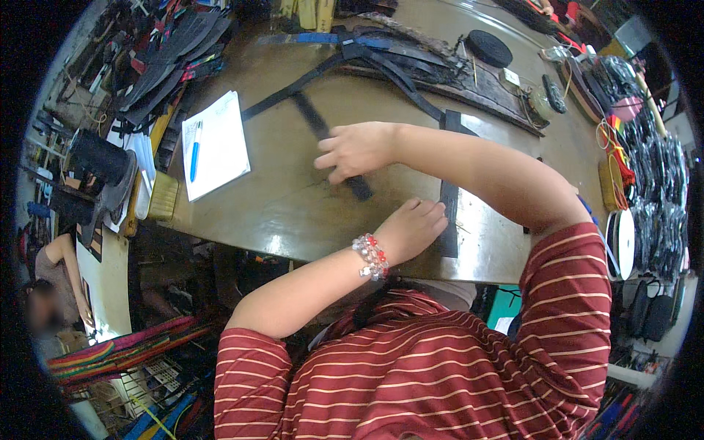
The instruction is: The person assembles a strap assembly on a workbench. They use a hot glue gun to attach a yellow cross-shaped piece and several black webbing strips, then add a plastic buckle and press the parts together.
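Note:
My right hand (356,152) reaches across the table from the right, fingers curled round a short black strap (314,117). Hand and strap are smeared by motion, and the strap's lower end sticks out below the fingers. Nearer to me, my left hand (412,229), with beaded bracelets (371,257) at the wrist, rests low with its fingers bent together. Its fingertips meet the edge of an upright black strip (449,235); what lies under them is hidden. Behind my hands, a longer black strap (293,86) runs bent across the table.
White paper (220,158) with a blue pen (195,158) lies at left, above a yellow brush (163,196). A dark wooden board (469,95) and a black webbing roll (489,48) lie at the back. A white spool (623,244) stands right. Another person (62,271) is at far left.

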Action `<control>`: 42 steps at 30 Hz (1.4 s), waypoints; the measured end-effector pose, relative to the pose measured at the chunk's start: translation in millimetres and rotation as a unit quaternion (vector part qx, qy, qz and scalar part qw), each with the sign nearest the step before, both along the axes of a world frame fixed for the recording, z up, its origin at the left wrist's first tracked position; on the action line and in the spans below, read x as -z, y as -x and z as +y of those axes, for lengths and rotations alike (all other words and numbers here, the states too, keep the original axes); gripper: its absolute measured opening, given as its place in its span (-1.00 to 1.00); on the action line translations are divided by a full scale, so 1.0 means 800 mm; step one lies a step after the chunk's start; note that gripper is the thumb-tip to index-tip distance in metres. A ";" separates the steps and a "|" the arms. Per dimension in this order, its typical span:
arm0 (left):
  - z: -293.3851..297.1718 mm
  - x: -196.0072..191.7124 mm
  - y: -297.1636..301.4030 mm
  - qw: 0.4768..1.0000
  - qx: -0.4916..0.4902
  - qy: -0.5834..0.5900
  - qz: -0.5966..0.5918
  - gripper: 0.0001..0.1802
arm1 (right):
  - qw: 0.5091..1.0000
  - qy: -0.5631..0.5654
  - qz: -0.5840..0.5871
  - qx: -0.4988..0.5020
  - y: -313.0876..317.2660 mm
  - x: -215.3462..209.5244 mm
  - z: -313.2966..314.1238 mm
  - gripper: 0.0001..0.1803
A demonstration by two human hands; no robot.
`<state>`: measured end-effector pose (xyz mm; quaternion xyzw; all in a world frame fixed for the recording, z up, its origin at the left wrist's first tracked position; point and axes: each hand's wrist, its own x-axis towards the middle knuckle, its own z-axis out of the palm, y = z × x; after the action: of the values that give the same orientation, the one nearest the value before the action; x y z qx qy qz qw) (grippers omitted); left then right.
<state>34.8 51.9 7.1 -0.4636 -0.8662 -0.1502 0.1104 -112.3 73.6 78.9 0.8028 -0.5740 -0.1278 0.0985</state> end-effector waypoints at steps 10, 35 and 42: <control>-0.005 -0.009 0.007 0.997 0.025 -0.025 0.063 -0.81 | 0.847 0.392 -0.303 0.194 -0.114 -0.154 0.082 -0.78; -0.008 -0.031 0.023 0.993 0.086 0.031 -0.079 -0.55 | 0.535 0.315 -0.439 0.650 -0.218 0.052 0.267 -0.75; -0.008 -0.032 0.024 0.991 0.085 0.014 -0.098 -0.51 | 0.559 0.293 -0.423 0.650 -0.214 0.050 0.267 -0.75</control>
<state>15.6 45.1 33.0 -0.5204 -0.8321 -0.1917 0.0049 58.7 287.4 39.1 0.1009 -0.9218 0.3727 -0.0354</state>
